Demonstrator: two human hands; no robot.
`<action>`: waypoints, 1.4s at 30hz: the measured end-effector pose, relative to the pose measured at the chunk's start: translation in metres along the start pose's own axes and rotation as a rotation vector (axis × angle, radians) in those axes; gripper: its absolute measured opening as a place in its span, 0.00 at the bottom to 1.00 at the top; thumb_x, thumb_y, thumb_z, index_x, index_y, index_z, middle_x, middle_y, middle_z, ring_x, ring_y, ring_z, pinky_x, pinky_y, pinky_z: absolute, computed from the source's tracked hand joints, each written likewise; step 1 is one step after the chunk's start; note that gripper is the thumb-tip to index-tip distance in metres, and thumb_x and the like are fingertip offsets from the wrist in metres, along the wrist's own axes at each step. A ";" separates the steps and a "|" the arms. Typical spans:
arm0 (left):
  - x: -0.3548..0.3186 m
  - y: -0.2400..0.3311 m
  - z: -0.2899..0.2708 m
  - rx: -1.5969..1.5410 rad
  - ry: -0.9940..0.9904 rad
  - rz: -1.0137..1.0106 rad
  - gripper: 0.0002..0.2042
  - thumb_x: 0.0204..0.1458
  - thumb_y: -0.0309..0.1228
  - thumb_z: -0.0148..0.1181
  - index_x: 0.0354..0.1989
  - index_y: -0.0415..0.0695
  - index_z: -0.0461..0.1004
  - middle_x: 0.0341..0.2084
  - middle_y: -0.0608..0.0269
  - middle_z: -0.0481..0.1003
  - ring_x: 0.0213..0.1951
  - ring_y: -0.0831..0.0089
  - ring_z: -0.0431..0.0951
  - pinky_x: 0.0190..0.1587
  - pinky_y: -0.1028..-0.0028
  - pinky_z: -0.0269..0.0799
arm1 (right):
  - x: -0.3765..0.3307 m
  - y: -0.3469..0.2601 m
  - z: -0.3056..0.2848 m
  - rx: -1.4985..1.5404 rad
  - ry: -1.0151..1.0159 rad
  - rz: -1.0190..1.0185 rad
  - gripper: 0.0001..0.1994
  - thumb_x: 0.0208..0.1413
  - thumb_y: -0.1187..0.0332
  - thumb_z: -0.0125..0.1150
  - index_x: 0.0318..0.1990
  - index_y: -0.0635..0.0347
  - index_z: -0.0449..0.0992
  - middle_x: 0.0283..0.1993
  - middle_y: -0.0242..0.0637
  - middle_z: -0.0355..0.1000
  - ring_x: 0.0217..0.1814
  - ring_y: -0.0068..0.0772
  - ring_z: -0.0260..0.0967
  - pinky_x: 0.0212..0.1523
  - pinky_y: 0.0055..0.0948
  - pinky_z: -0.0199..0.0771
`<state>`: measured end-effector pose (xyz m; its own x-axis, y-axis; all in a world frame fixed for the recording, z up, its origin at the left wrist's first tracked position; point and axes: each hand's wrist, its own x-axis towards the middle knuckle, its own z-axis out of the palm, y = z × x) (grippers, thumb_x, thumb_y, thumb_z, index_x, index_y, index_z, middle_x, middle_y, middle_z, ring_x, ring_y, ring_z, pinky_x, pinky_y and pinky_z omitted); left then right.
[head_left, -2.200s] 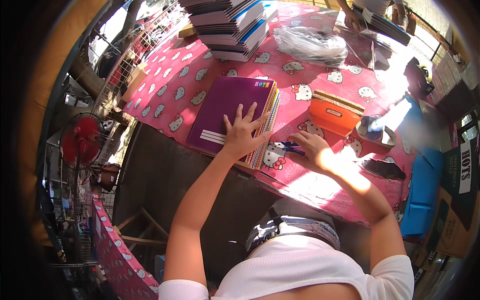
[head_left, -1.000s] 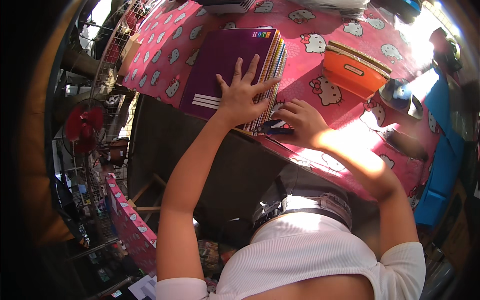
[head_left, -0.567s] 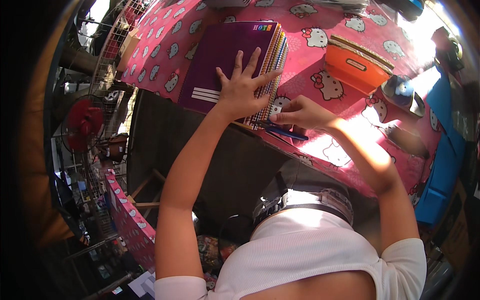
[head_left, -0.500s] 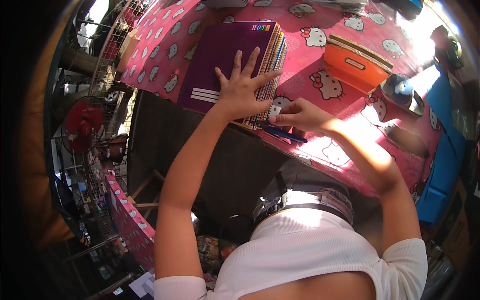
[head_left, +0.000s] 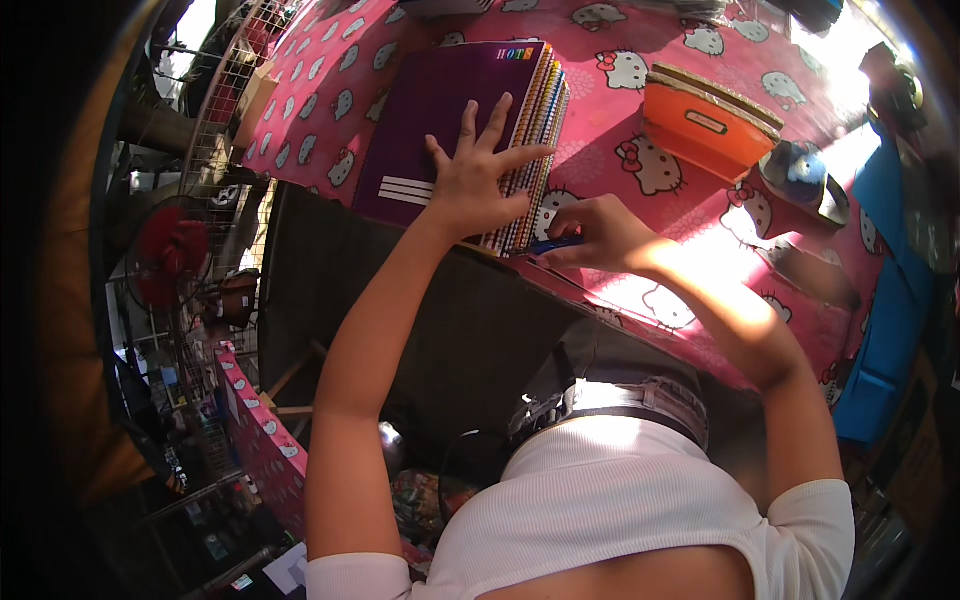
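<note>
Pink cartoon-print cloth (head_left: 640, 130); left hand (head_left: 478, 185) flat on purple notebook (head_left: 440, 120).

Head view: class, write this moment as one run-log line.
left hand: flat on purple spiral notebook stack | right hand: pinching blue pen beside stack | surface: pink cat-print tablecloth

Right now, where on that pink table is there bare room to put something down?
Bare cloth lies between the notebook stack and the orange box, and on the sunlit patch right of the right hand. It is crowded where the left hand presses the stack.
</note>
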<state>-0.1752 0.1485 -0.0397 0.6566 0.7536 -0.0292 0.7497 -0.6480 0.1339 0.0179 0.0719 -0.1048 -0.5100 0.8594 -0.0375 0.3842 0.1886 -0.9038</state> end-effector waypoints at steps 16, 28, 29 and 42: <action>0.004 0.008 -0.006 0.065 -0.132 -0.059 0.37 0.32 0.37 0.65 0.59 0.77 0.64 0.72 0.63 0.33 0.70 0.44 0.29 0.56 0.23 0.30 | -0.009 0.008 0.017 -0.415 0.317 -0.364 0.20 0.42 0.55 0.70 0.40 0.56 0.75 0.42 0.36 0.72 0.45 0.38 0.70 0.47 0.38 0.68; 0.009 0.044 0.004 0.213 -0.141 -0.216 0.38 0.36 0.34 0.72 0.60 0.71 0.64 0.71 0.68 0.27 0.69 0.38 0.33 0.54 0.22 0.43 | -0.019 -0.002 0.015 -0.366 0.188 -0.076 0.25 0.43 0.50 0.70 0.43 0.57 0.75 0.41 0.38 0.72 0.43 0.39 0.70 0.46 0.40 0.68; 0.007 0.043 0.006 0.218 -0.142 -0.215 0.36 0.37 0.32 0.72 0.59 0.70 0.65 0.71 0.68 0.27 0.69 0.38 0.33 0.54 0.23 0.45 | -0.021 0.006 0.018 -0.445 0.226 -0.194 0.25 0.41 0.53 0.70 0.45 0.54 0.71 0.45 0.37 0.68 0.49 0.42 0.65 0.54 0.41 0.62; 0.010 0.044 0.003 0.187 -0.159 -0.202 0.29 0.39 0.27 0.67 0.53 0.65 0.71 0.71 0.68 0.28 0.69 0.38 0.32 0.55 0.23 0.44 | -0.013 -0.012 0.008 -0.525 0.217 -0.258 0.21 0.40 0.56 0.70 0.42 0.53 0.73 0.44 0.35 0.68 0.51 0.39 0.65 0.52 0.39 0.63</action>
<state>-0.1353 0.1278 -0.0368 0.4862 0.8522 -0.1931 0.8588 -0.5069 -0.0747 0.0141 0.0547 -0.0973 -0.4901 0.8214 0.2918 0.6248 0.5644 -0.5395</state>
